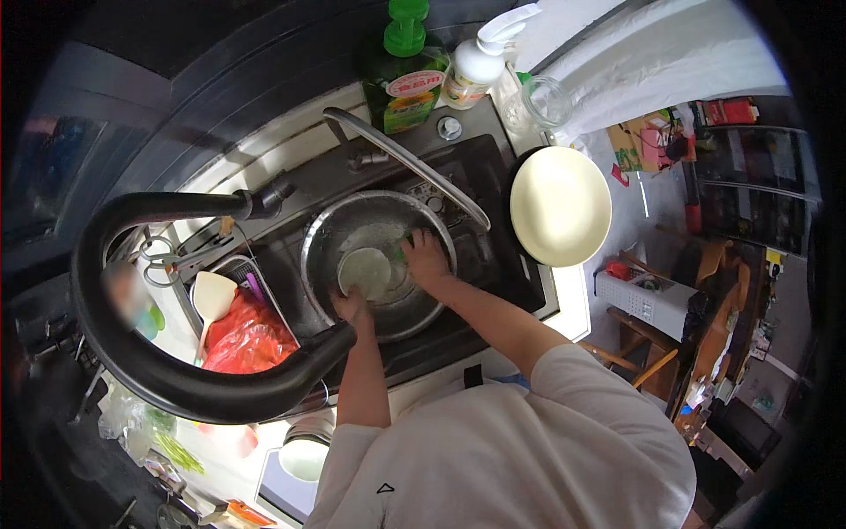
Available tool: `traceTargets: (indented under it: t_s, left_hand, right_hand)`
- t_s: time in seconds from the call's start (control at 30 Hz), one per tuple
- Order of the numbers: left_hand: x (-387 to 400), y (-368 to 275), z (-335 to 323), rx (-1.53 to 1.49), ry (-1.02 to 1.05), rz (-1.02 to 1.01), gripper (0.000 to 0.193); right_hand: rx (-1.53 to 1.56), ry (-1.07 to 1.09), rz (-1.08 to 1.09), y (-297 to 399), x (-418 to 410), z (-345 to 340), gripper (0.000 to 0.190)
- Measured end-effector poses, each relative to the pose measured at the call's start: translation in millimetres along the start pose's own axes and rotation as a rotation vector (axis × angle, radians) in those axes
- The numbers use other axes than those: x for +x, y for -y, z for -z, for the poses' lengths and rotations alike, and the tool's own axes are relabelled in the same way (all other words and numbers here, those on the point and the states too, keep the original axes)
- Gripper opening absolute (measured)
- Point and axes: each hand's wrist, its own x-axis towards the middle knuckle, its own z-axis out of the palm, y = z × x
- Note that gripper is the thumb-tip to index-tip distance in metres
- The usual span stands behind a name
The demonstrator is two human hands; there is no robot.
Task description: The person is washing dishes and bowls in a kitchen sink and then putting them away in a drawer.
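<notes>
A round stainless steel basin (316, 231) with water stands in the dark sink (396, 360). Inside it, a small pale bowl (365, 271) is gripped at its near rim by my left hand (349, 305), whose fingers are partly hidden and blurred. On the basin's right side, the fingers of my right hand (426, 261) curl over a green pad (400, 250); only its edge shows, so its exact kind is unclear. The two hands are apart.
A thick black curved pipe (99, 284) arches over the left side. A metal faucet spout (416, 165) reaches above the basin. A cream plate (562, 205) sits right. Behind stand a green bottle (406, 92) and a spray bottle (472, 73). A basket holds a red plastic bag (248, 337).
</notes>
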Motion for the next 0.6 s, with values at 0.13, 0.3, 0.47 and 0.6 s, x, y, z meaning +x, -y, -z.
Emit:
traceTargets:
  t_s: [0.13,0.3,0.47,0.6]
  left_hand:
    - [-6.9,17.5,-0.7,-0.763,0.097,0.568,0.037]
    - [-10.9,6.8,2.1,-0.934,0.514,0.670,0.034]
    - [-21.8,-32.9,20.5,-1.189,0.678,0.856,0.038]
    - [-43.5,-106.1,39.9,-1.110,0.609,1.112,0.031]
  right_hand:
    - [0.080,0.375,0.039,9.6,-6.3,11.7,0.046]
    - [1.017,0.178,-0.040,17.5,-33.2,-3.0,0.038]
    - [0.657,-0.045,0.494,56.2,-41.0,32.9,0.031]
    - [0.581,-0.200,0.485,41.5,-7.8,59.8,0.030]
